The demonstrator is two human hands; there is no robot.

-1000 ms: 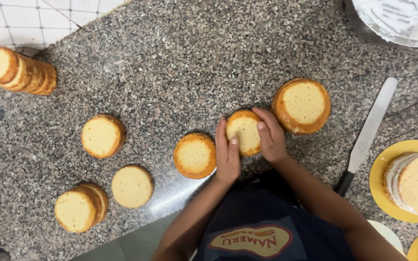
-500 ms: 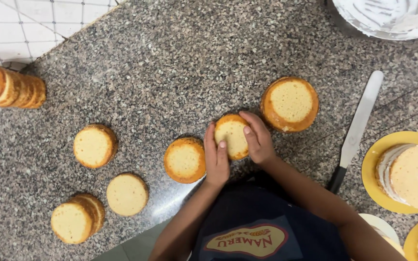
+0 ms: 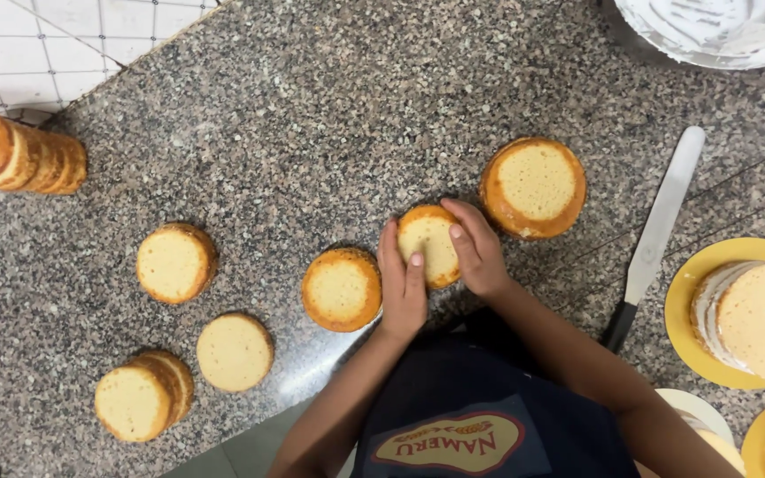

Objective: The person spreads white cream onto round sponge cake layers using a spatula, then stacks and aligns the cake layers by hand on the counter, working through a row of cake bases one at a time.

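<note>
Both my hands hold one small round sponge cake [image 3: 429, 241] on the grey granite counter [image 3: 329, 124]. My left hand [image 3: 402, 285] grips its left side and my right hand [image 3: 476, 250] wraps its right side. Just left of it lies another round cake [image 3: 340, 289]. A larger, taller cake [image 3: 534, 186] stands just beyond my right hand.
More cake rounds lie at the left [image 3: 175, 262], [image 3: 235, 350], with stacks at the lower left [image 3: 142, 396] and far left [image 3: 21, 156]. A palette knife [image 3: 657, 232] lies at the right beside a yellow plate [image 3: 685, 305] bearing a cream-layered cake. A cream bowl [image 3: 719, 31] sits top right.
The view has drifted slightly, so everything sits a little lower left in frame. My hands stay around the same small cake, nearly still.
</note>
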